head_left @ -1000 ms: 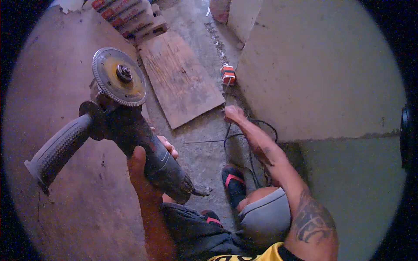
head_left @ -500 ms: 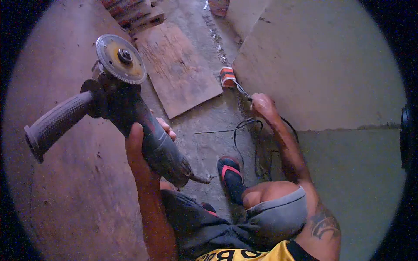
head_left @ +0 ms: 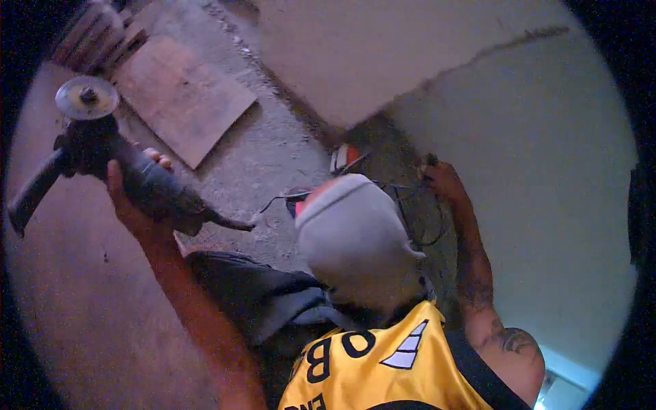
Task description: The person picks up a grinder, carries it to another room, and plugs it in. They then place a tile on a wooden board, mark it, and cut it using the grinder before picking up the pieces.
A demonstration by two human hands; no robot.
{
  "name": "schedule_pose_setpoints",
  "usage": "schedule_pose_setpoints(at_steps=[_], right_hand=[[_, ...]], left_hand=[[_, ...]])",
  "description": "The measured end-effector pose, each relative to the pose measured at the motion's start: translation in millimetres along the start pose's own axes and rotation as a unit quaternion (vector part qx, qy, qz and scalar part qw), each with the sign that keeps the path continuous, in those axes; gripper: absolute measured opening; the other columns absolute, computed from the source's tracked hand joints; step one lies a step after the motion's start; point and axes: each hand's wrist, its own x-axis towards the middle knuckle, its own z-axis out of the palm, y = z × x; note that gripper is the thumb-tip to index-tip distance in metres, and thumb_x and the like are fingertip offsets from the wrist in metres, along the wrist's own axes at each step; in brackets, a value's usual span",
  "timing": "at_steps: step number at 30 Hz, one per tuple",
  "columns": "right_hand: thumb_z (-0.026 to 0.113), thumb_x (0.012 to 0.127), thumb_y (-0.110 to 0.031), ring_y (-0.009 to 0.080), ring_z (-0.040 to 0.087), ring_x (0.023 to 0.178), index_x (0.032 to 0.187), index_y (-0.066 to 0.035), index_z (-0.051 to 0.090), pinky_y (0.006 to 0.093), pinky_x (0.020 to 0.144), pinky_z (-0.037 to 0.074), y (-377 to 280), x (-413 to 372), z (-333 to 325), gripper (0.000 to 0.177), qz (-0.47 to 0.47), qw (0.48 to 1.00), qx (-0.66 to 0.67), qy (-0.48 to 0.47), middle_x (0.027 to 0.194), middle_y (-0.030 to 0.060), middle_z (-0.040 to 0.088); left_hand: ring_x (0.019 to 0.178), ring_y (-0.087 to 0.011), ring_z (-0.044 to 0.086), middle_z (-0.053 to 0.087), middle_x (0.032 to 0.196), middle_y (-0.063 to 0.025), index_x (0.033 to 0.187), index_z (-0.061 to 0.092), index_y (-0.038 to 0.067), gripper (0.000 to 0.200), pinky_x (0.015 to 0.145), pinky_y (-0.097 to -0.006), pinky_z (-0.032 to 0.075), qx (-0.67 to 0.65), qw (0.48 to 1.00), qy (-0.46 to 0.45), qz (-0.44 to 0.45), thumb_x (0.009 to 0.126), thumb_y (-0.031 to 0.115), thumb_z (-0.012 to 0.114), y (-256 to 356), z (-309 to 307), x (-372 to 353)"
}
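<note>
My left hand (head_left: 137,208) is wrapped around the dark body of an angle grinder (head_left: 154,181), held up on the left. Its toothed cutting disc (head_left: 87,97) faces me at the far end, and a ribbed side handle (head_left: 39,188) sticks out to the lower left. A short cord stub (head_left: 236,223) trails from its rear. Against the right wall, my right hand (head_left: 445,183) is closed on a black cable (head_left: 398,186), with a small dark piece showing above the fingers. Cable loops hang below it. An orange and white block (head_left: 345,158), partly hidden behind my knee, lies on the floor.
A wooden board (head_left: 181,99) lies on the dusty concrete floor (head_left: 273,154). Stacked bricks (head_left: 92,37) stand at the upper left. A plastered wall (head_left: 526,178) rises close on my right. Rubble runs along the floor's edge beside the wall.
The view has turned toward the right. My right hand has moved away from the orange block, along the wall. The grinder stays in my left hand, now farther left in view; my knee is higher.
</note>
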Motion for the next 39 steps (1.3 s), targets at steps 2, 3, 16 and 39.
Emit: schedule_pose_setpoints(at_steps=[2,3,16,39], right_hand=[[0.062,0.087,-0.030,0.0202,0.061,0.069,0.097,-0.003,0.065,0.0363,0.063,0.049,108.8,-9.4,-11.0,0.028,0.013,0.997,0.056,0.053,0.080,0.0091,0.066],[0.063,0.087,-0.031,0.0218,0.062,0.070,0.097,-0.004,0.066,0.0370,0.063,0.049,166.3,-8.7,-12.3,0.029,0.040,0.992,0.102,0.070,0.082,0.0097,0.067],[0.060,0.090,-0.028,0.0168,0.058,0.058,0.081,-0.003,0.060,0.0376,0.054,0.048,351.8,-80.8,-34.3,0.027,0.215,0.961,-0.055,0.164,0.065,0.0071,0.057],[0.063,0.085,-0.035,0.0333,0.061,0.106,0.129,-0.011,0.057,0.0468,0.092,0.048,318.7,64.7,87.1,0.050,0.078,0.931,-0.329,-0.140,0.116,0.0197,0.063]], left_hand=[[0.087,-0.0299,0.061,0.060,0.099,-0.0189,0.119,0.050,-0.004,0.053,0.080,-0.0387,0.053,0.006,1.000,-0.005,0.009,0.093,0.042,0.056,5.2,8.4,-5.9],[0.088,-0.0298,0.060,0.059,0.099,-0.0192,0.118,0.050,-0.005,0.053,0.081,-0.0386,0.052,0.010,1.000,-0.006,0.017,0.093,0.042,0.056,9.0,8.8,-5.9],[0.095,-0.0301,0.058,0.054,0.109,-0.0188,0.125,0.045,-0.003,0.057,0.088,-0.0421,0.049,0.031,0.996,-0.081,-0.018,0.094,0.043,0.053,17.9,-36.8,14.6],[0.100,-0.0303,0.053,0.050,0.109,-0.0192,0.128,0.041,-0.007,0.059,0.092,-0.0403,0.044,0.073,0.992,-0.101,0.007,0.095,0.041,0.053,46.2,-30.0,-7.4]])
